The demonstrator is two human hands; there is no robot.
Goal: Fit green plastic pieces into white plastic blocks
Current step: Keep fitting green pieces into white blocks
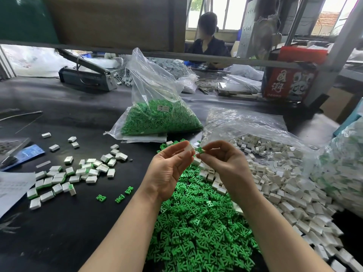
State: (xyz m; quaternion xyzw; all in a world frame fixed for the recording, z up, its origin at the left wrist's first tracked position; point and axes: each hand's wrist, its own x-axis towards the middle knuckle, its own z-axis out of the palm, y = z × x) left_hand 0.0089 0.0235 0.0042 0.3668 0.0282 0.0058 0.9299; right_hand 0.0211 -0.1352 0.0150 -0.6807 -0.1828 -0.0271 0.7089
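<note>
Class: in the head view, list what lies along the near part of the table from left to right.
Paper sheet → assembled white blocks → three stray green pieces → green piece pile → white block heap.

Between the hands, the white block (pixel 189 149) is looking like smooth plastic with a soft shine, and the green piece (pixel 200 149) just beside it is looking like brighter, matt plastic. Under the wrists, the heap of green pieces (pixel 196 222) is showing the same matt finish. The surface (pixel 78 222) to the left of the hands is appearing as a dark, matt, rubbery sheet. Beyond the hands, the bag of green pieces (pixel 155 91) is made of thin clear film, glossy and wrinkled. To the far left, the sheet of paper (pixel 11 187) is looking dull white.
</note>
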